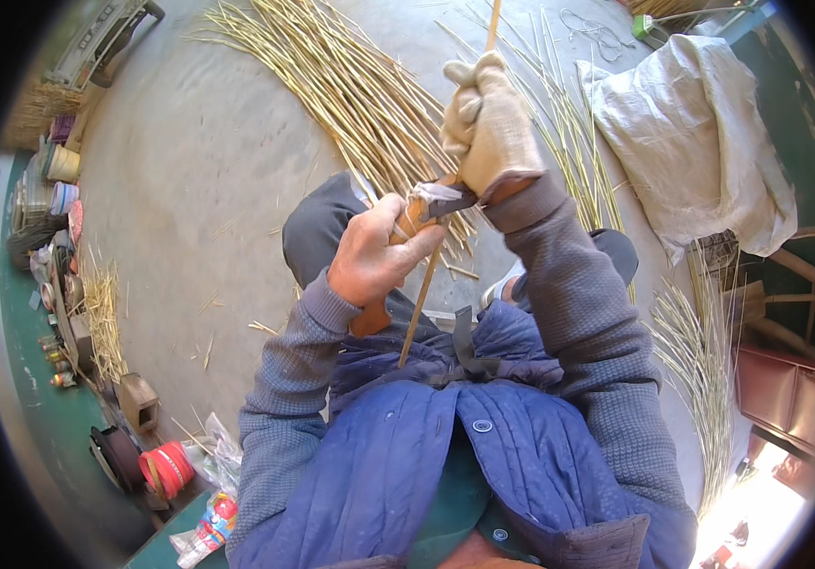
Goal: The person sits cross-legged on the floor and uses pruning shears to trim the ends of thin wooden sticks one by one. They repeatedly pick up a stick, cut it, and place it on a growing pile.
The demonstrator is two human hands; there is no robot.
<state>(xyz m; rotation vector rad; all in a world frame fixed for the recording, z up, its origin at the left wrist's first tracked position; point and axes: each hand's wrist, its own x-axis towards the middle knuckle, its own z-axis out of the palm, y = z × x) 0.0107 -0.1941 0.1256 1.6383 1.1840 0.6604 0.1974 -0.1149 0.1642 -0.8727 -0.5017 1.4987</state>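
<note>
My bare left hand [372, 248] is closed around an orange-brown wooden-handled tool [370, 320] with a dark metal blade and a whitish wrap near its head. My right hand [494, 123], in a beige work glove, grips a thin tan stalk [420, 313]. Above the glove the stalk sticks up; below, it passes by the tool's head and slants down toward my lap. The blade lies close to the stalk under my right wrist, but whether they touch I cannot tell. Beyond my hands a thick bundle of similar stalks [331, 81] lies on the floor.
Loose thinner stalks [568, 142] lie to the right, with another bunch [696, 360] nearer me. A white woven sack [696, 142] stands at the far right by a dark red box [791, 394]. Ribbon spools [166, 469] and odds and ends line the left wall.
</note>
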